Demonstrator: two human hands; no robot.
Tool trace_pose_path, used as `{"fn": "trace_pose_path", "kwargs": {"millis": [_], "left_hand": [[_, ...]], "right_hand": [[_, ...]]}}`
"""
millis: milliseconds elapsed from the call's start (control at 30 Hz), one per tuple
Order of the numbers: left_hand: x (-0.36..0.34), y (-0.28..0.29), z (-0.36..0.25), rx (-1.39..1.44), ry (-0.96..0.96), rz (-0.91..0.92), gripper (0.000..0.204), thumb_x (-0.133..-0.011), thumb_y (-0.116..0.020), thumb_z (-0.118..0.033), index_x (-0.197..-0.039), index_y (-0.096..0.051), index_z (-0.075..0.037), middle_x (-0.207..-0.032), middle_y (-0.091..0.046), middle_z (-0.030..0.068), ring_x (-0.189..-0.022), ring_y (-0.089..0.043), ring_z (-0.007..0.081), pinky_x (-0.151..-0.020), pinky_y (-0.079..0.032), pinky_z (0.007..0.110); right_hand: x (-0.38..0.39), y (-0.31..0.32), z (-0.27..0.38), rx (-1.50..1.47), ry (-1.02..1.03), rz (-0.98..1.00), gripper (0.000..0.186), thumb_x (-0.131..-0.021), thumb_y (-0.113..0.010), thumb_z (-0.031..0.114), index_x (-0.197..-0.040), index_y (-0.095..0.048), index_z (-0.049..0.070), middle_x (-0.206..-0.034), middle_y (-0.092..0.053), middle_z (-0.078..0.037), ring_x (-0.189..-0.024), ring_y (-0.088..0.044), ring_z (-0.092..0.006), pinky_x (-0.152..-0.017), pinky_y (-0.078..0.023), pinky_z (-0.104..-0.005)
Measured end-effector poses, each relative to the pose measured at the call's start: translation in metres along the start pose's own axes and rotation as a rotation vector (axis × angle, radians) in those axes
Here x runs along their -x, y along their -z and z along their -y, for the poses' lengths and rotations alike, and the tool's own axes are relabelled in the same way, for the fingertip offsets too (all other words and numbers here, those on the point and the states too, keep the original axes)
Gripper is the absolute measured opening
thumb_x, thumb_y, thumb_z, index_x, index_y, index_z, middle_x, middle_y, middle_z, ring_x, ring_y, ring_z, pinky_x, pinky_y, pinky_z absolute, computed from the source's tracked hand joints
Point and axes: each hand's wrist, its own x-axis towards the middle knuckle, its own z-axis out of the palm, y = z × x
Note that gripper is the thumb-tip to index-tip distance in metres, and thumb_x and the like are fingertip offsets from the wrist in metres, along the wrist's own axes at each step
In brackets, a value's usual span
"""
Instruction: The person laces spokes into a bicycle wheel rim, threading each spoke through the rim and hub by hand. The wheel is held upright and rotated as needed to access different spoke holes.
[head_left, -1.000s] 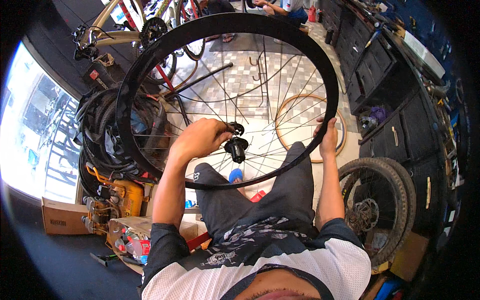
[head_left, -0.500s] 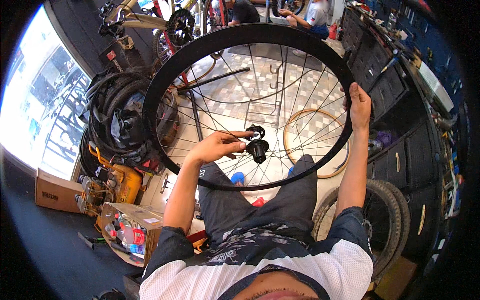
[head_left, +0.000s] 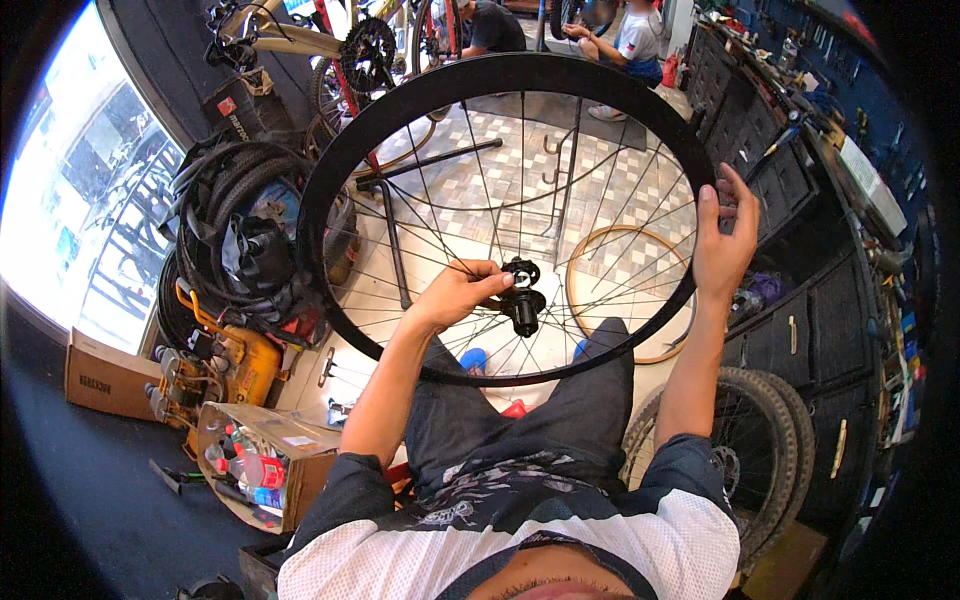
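The rim (head_left: 520, 72) looks smooth and matt; the hub (head_left: 525, 318) inside it, glossy metal; the tyres (head_left: 803, 440) below-right, rough rubber.

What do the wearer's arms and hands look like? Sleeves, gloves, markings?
Left hand and right hand: bare, no gloves or watch visible. Forearms uncovered. Short, loose dark sleeves; the shirt has white, mesh-like shoulders. No clear markings on the sleeves.

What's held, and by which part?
The bicycle wheel, by its hub, in the left hand. The right hand is open at the rim; contact unclear.
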Motion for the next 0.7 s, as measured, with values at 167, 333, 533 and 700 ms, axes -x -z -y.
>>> {"fn": "trace_pose_path", "kwargs": {"millis": [167,333,533,700], "left_hand": [[0.003,-0.005,-0.001,0.069,-0.025,-0.094,0.019,-0.099,-0.072,-0.021,-0.097,-0.071,-0.002,-0.090,-0.072,0.0024,-0.081,-0.065,0.0097,-0.075,-0.055,0.028],[0.006,-0.015,-0.004,0.111,-0.050,-0.183,0.015,-0.097,-0.072,-0.016,-0.096,-0.068,-0.001,-0.089,-0.070,0.0043,-0.080,-0.066,0.0105,-0.073,-0.056,0.028],[0.010,-0.021,-0.008,0.086,-0.082,-0.179,0.022,-0.096,-0.074,-0.014,-0.083,-0.059,-0.004,-0.079,-0.061,-0.0008,-0.074,-0.057,0.0068,-0.067,-0.051,0.026],[0.010,-0.017,-0.007,-0.007,-0.072,-0.146,0.023,-0.096,-0.074,-0.017,-0.084,-0.059,-0.004,-0.080,-0.063,-0.0009,-0.076,-0.059,0.0077,-0.071,-0.051,0.026]], "right_hand": [[0.036,-0.028,0.099,-0.529,0.134,0.418,0.034,-0.097,-0.067,0.014,-0.128,-0.067,0.001,-0.121,-0.071,-0.017,-0.101,-0.070,-0.0261,-0.090,-0.055,-0.0364],[0.057,-0.105,0.137,-0.646,0.072,0.530,0.054,-0.101,-0.061,0.020,-0.148,-0.048,-0.003,-0.134,-0.062,-0.030,-0.120,-0.064,-0.0440,-0.102,-0.051,-0.0441],[0.046,-0.134,0.144,-0.598,-0.193,0.645,0.038,-0.101,-0.060,0.023,-0.134,-0.058,0.002,-0.107,-0.072,-0.027,-0.102,-0.070,-0.0436,-0.086,-0.055,-0.0486],[0.033,-0.122,0.123,-0.514,-0.103,0.616,0.018,-0.101,-0.059,0.015,-0.112,-0.069,0.005,-0.085,-0.074,-0.018,-0.081,-0.073,-0.0363,-0.074,-0.056,-0.0430]]}}
